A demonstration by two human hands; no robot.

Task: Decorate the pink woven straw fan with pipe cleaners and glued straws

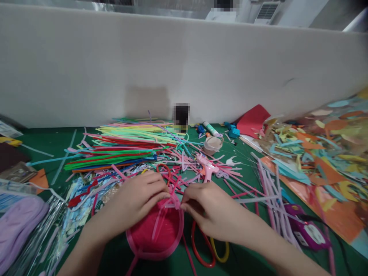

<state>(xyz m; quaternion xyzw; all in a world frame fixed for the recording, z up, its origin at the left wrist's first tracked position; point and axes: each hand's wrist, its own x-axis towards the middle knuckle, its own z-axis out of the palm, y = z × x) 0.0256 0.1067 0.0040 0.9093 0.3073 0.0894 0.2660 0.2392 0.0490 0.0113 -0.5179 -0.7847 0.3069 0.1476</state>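
A round pink piece [155, 234], with a ring of pink pipe cleaner around a deep pink middle, is in front of me just above the green tabletop. At its upper edge, my left hand [146, 191] has its fingers closed on the piece. From the other side, my right hand [202, 201] pinches the same upper edge by a small knot of light pink pipe cleaner [174, 201]. The fingertips hide part of that knot. Below my right hand lie a red handle loop [211, 257] and a yellow loop [222, 253].
Bundles of coloured pipe cleaners [126, 143] lie behind my hands. A pink tool [207, 168] and a roll of tape [212, 145] are beyond. Paper scraps [324, 153] and a purple device [307, 230] with a black cord lie right. A white partition [230, 69] borders the table.
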